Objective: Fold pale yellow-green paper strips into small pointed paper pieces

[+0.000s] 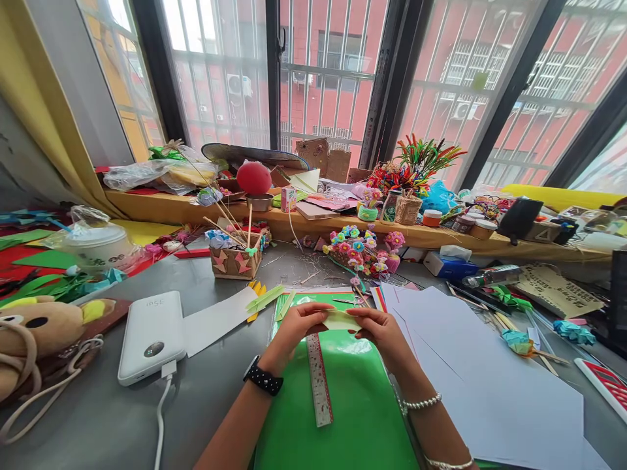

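Note:
My left hand (300,324) and my right hand (381,329) meet over a green cutting mat (353,418), and both pinch a small pale yellow-green piece of paper (341,320) between their fingertips. The paper is held just above the mat. A metal ruler (319,378) lies on the mat below my hands, running towards me. My left wrist wears a black watch, my right wrist bead bracelets.
A white power bank (151,336) with its cable lies left of the mat, next to a plush toy (34,333). White paper sheets (470,365) spread to the right. A small cardboard box with sticks (236,258), paper flowers (360,251) and craft clutter fill the sill.

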The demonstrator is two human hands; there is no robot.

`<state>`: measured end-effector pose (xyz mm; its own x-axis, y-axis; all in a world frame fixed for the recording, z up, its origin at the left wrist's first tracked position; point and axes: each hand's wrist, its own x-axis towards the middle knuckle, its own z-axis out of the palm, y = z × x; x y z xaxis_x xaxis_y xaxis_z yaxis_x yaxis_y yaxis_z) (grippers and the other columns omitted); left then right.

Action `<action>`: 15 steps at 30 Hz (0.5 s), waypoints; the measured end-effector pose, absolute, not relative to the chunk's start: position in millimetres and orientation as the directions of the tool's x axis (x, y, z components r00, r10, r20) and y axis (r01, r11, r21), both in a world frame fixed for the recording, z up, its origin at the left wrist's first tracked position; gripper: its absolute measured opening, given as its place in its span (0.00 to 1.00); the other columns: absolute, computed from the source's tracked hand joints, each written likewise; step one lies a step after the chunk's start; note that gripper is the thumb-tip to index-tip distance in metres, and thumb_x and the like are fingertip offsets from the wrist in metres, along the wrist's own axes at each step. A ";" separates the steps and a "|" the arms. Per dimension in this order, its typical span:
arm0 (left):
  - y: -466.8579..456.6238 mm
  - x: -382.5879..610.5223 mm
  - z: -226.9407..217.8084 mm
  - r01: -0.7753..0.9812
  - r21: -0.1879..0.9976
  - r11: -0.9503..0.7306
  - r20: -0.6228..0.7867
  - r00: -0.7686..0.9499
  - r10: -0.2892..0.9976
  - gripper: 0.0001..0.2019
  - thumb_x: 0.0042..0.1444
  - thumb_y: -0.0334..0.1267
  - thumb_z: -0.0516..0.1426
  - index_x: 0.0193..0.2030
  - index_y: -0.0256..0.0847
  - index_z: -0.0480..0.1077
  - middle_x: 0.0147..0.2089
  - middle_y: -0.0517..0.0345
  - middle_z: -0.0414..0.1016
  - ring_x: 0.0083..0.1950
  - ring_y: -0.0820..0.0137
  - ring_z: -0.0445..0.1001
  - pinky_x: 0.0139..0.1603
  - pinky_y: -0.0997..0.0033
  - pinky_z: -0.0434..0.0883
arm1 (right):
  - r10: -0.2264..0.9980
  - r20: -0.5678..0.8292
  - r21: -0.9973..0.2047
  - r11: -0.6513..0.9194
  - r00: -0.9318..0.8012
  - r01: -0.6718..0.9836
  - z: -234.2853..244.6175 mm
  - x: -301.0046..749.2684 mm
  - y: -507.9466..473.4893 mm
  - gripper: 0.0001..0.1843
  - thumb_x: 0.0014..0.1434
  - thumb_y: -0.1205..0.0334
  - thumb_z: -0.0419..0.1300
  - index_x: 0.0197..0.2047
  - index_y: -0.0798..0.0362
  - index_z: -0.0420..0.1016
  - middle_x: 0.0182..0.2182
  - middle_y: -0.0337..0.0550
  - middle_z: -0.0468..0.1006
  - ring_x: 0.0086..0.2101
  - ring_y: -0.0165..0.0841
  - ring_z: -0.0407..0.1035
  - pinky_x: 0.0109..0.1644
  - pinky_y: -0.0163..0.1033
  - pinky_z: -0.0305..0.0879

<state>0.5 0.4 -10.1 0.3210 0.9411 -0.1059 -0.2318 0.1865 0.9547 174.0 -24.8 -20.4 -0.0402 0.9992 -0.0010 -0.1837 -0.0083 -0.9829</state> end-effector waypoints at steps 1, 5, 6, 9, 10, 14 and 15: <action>0.4 0.6 -10.6 -0.234 0.955 0.181 -0.096 0.333 0.938 0.11 0.37 0.35 0.61 0.31 0.36 0.73 0.33 0.53 0.74 0.35 0.68 0.71 0.38 0.71 0.68 | 0.999 0.004 -0.984 -0.002 -0.034 -0.177 -20.3 173.9 -24.9 0.11 0.42 0.59 0.60 0.31 0.55 0.76 0.29 0.43 0.76 0.23 0.30 0.70 0.28 0.34 0.67; 0.4 2.8 -12.8 -0.216 0.965 0.151 -0.058 0.386 0.921 0.12 0.38 0.39 0.60 0.32 0.37 0.72 0.33 0.55 0.73 0.35 0.69 0.71 0.38 0.71 0.67 | 0.999 0.027 -0.991 0.022 -0.031 -0.130 -20.1 173.0 -25.0 0.10 0.44 0.60 0.59 0.30 0.56 0.76 0.28 0.42 0.75 0.22 0.29 0.69 0.29 0.35 0.67; 0.4 3.6 -13.2 -0.202 0.968 0.147 -0.060 0.384 0.922 0.12 0.39 0.40 0.60 0.32 0.38 0.72 0.32 0.56 0.73 0.34 0.70 0.70 0.37 0.72 0.67 | 0.999 0.034 -0.993 0.030 -0.037 -0.115 -20.3 172.7 -25.0 0.10 0.44 0.60 0.58 0.30 0.56 0.76 0.28 0.42 0.75 0.22 0.28 0.69 0.29 0.35 0.67; 0.3 5.7 -13.8 -0.179 0.975 0.134 -0.065 0.348 0.935 0.11 0.39 0.42 0.59 0.29 0.37 0.72 0.29 0.57 0.72 0.31 0.71 0.70 0.33 0.73 0.67 | 0.997 0.057 -0.996 0.052 -0.059 -0.075 -21.3 172.1 -24.4 0.11 0.45 0.60 0.58 0.30 0.56 0.75 0.28 0.42 0.75 0.22 0.29 0.69 0.29 0.36 0.68; 0.1 6.1 -13.8 -0.178 0.976 0.126 -0.059 0.337 0.939 0.11 0.39 0.42 0.60 0.28 0.37 0.72 0.28 0.57 0.72 0.30 0.71 0.69 0.32 0.74 0.67 | 0.996 0.061 -0.996 0.057 -0.064 -0.067 -21.7 171.9 -24.2 0.11 0.45 0.60 0.57 0.30 0.56 0.75 0.28 0.42 0.75 0.22 0.29 0.69 0.29 0.37 0.68; -1.1 5.8 -13.0 -0.145 0.986 0.087 -0.038 0.314 0.949 0.11 0.37 0.40 0.61 0.28 0.37 0.72 0.27 0.58 0.72 0.28 0.73 0.68 0.29 0.76 0.65 | 0.995 0.072 -0.996 0.068 -0.070 -0.066 -21.3 171.3 -24.6 0.10 0.45 0.60 0.57 0.30 0.56 0.75 0.27 0.42 0.75 0.25 0.30 0.69 0.30 0.37 0.68; -1.3 5.6 -12.9 -0.132 0.989 0.072 -0.028 0.309 0.951 0.11 0.37 0.40 0.61 0.29 0.37 0.72 0.27 0.58 0.71 0.28 0.73 0.68 0.29 0.77 0.64 | 0.994 0.078 -0.995 0.073 -0.075 -0.070 -20.6 171.0 -25.0 0.10 0.45 0.60 0.58 0.30 0.56 0.75 0.26 0.41 0.74 0.26 0.30 0.68 0.30 0.36 0.68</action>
